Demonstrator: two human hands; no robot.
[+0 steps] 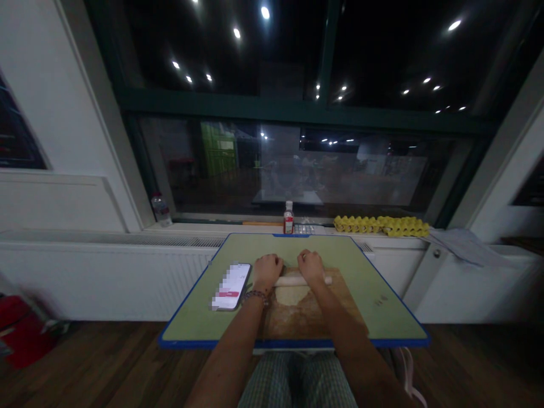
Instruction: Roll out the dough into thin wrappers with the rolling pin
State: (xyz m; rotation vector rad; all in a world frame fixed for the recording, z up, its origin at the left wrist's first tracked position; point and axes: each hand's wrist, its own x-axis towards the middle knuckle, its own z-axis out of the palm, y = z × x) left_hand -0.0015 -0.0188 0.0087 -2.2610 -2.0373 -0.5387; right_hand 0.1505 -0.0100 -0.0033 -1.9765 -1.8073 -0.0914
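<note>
A pale wooden rolling pin [293,281] lies crosswise over a flat sheet of dough [291,295] on a wooden board [297,326]. My left hand [267,271] rests over the pin's left part, with its fingers curled inward and a beaded bracelet at the wrist. Over the right part is my right hand [311,266], also curled, and the pin's right end sticks out past it. Both palms hide much of their contact with the pin. Left of my left hand, a phone [233,288] with a lit screen lies on the table.
The green table [199,317] has a blue edge and stands against a radiator and windowsill. A small red-labelled bottle [288,218], a clear plastic bottle [161,209] and yellow egg trays [382,225] stand along the sill. A red bag-like object [25,331] sits on the floor at left.
</note>
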